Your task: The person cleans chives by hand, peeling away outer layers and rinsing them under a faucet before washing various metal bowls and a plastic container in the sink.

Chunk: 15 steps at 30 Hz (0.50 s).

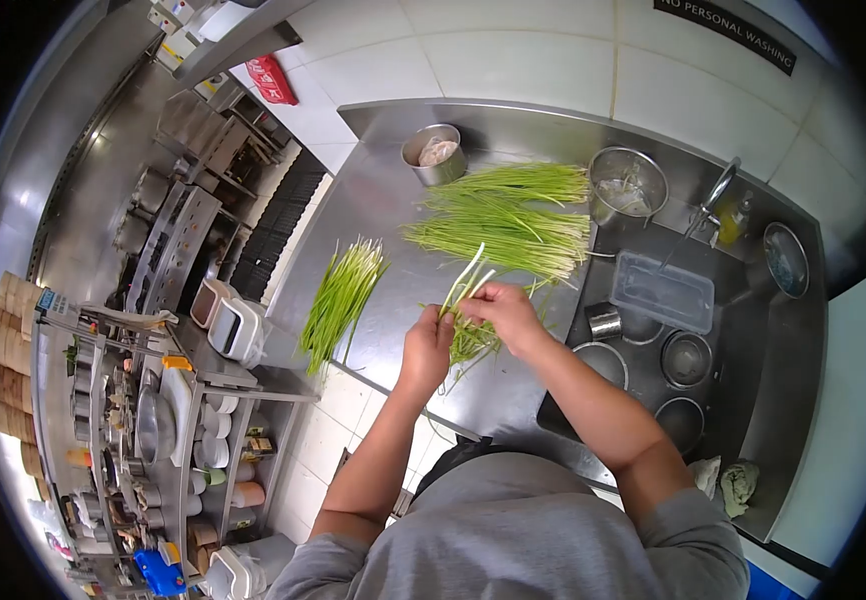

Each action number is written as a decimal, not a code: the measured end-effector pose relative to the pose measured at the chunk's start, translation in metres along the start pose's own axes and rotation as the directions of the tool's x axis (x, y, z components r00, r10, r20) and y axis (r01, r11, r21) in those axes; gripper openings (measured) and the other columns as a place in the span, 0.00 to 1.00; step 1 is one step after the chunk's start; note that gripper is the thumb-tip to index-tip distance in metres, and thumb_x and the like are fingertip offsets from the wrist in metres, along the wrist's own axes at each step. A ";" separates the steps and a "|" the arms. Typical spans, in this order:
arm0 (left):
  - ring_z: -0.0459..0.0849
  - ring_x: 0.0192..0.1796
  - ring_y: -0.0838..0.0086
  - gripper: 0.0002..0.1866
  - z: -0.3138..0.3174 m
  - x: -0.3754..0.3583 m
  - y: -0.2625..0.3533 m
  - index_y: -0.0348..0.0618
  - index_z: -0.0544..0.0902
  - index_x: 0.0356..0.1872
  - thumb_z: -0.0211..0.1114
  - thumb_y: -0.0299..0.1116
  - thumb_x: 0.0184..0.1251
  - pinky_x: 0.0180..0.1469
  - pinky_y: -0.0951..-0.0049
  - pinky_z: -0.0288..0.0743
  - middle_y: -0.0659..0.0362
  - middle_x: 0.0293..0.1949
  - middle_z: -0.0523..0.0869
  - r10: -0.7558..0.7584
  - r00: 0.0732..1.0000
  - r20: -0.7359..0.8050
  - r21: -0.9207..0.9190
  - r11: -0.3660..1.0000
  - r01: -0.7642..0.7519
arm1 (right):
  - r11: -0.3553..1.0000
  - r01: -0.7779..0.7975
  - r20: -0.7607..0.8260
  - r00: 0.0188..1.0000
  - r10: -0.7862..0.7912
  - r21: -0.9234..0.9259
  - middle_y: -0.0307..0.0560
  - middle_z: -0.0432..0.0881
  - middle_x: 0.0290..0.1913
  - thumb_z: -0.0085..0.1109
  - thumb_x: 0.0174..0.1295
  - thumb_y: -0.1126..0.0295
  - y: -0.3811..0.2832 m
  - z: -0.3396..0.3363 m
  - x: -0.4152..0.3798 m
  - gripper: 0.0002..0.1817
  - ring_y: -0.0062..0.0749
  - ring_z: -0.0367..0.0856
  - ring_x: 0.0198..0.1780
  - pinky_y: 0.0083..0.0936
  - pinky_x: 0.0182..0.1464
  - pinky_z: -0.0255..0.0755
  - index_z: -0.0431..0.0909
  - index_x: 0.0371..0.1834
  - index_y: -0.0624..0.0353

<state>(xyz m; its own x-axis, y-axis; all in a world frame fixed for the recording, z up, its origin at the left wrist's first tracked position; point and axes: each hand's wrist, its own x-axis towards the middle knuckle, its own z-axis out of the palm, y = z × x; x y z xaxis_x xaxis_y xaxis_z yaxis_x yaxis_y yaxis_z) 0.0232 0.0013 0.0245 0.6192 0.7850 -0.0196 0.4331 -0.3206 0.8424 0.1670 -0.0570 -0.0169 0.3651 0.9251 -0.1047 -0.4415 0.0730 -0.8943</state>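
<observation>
Near the front of the steel counter, my left hand (431,338) is closed round a few green stalks with white ends (471,270). Close on its right, my right hand (499,308) pinches the same stalks below their white tips. Loose green leaves (471,343) lie beneath and between the hands. Beyond them, large bunches of green stalks (503,228) lie across the counter, pale ends to the right. A separate bunch (345,300) rests to the left, pale ends pointing away from me.
A metal pot (434,155) stands at the counter's back. On the right, a steel bowl (629,184) sits beside the sink, which has a faucet (718,190), a clear plastic tray (661,290) and several metal containers. Shelves of dishes (215,440) stand at left.
</observation>
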 end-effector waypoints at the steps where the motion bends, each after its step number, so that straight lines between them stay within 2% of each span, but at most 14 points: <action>1: 0.68 0.24 0.78 0.09 -0.001 -0.001 0.003 0.37 0.72 0.33 0.50 0.32 0.70 0.28 0.74 0.64 0.61 0.21 0.72 0.002 1.000 -0.001 0.002 1.000 -0.002 | 0.999 0.005 -0.045 0.999 -0.004 0.032 0.37 0.78 0.26 0.63 0.57 0.69 -0.003 -0.006 0.001 0.08 0.17 0.72 0.26 0.16 0.31 0.67 0.79 0.32 0.63; 2: 0.65 0.24 0.82 0.09 -0.002 -0.002 0.003 0.38 0.72 0.33 0.50 0.32 0.71 0.27 0.78 0.63 0.65 0.21 0.70 0.002 1.000 -0.004 0.004 1.000 -0.002 | 0.998 0.011 -0.087 0.996 -0.005 0.064 0.37 0.78 0.26 0.63 0.57 0.69 -0.005 -0.011 0.004 0.08 0.17 0.72 0.26 0.16 0.31 0.67 0.79 0.32 0.62; 3: 0.65 0.24 0.82 0.09 -0.003 -0.002 0.001 0.38 0.72 0.33 0.50 0.32 0.71 0.27 0.78 0.63 0.65 0.21 0.70 0.001 1.000 -0.010 -0.004 1.000 -0.001 | 0.984 0.043 -0.186 0.982 -0.010 0.175 0.37 0.78 0.25 0.63 0.57 0.68 -0.008 -0.016 0.007 0.07 0.18 0.72 0.25 0.16 0.31 0.67 0.79 0.30 0.61; 6: 0.65 0.24 0.82 0.08 -0.003 -0.001 -0.005 0.38 0.71 0.33 0.50 0.31 0.71 0.27 0.78 0.63 0.65 0.20 0.70 0.000 1.000 -0.024 -0.024 1.000 0.000 | 0.971 -0.017 -0.163 0.985 0.057 0.239 0.37 0.78 0.25 0.63 0.57 0.69 -0.014 -0.020 0.004 0.07 0.18 0.72 0.26 0.16 0.32 0.67 0.79 0.29 0.62; 9: 0.66 0.24 0.82 0.08 0.005 -0.001 -0.002 0.38 0.71 0.33 0.49 0.31 0.71 0.26 0.78 0.63 0.65 0.20 0.70 -0.014 1.000 -0.022 -0.029 0.999 0.013 | 0.995 -0.092 0.076 0.993 0.095 -0.032 0.37 0.78 0.26 0.61 0.58 0.72 -0.003 0.002 -0.011 0.05 0.19 0.72 0.25 0.17 0.32 0.67 0.78 0.31 0.62; 11: 0.66 0.24 0.82 0.08 0.006 -0.002 0.003 0.37 0.71 0.34 0.49 0.31 0.72 0.26 0.78 0.63 0.65 0.20 0.70 -0.042 0.999 -0.005 -0.019 0.999 0.042 | 0.997 -0.079 0.034 0.996 0.078 0.019 0.37 0.78 0.26 0.61 0.58 0.72 0.000 -0.004 -0.007 0.05 0.19 0.72 0.26 0.17 0.32 0.67 0.78 0.31 0.62; 14: 0.66 0.23 0.82 0.08 0.003 -0.001 -0.004 0.38 0.71 0.35 0.49 0.32 0.72 0.25 0.79 0.62 0.64 0.21 0.71 0.023 1.000 0.014 -0.055 0.998 -0.022 | 0.995 -0.066 0.012 0.998 0.066 0.079 0.37 0.78 0.27 0.61 0.58 0.72 -0.005 -0.009 -0.004 0.05 0.19 0.72 0.26 0.18 0.33 0.67 0.77 0.31 0.63; 15: 0.65 0.22 0.83 0.08 0.001 0.000 -0.002 0.39 0.71 0.35 0.49 0.32 0.72 0.24 0.79 0.60 0.64 0.21 0.70 -0.004 1.000 0.028 -0.083 0.997 0.006 | 0.993 -0.063 0.007 0.998 0.062 0.096 0.37 0.78 0.27 0.61 0.58 0.72 -0.007 -0.009 -0.004 0.05 0.19 0.72 0.27 0.18 0.33 0.67 0.77 0.31 0.63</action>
<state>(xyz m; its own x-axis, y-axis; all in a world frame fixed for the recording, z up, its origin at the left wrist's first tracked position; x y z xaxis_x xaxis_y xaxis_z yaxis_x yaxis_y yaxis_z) 0.0229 0.0012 0.0221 0.6357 0.7710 -0.0383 0.3812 -0.2704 0.8841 0.1762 -0.0644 -0.0147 0.3307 0.9306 -0.1570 -0.5405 0.0504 -0.8398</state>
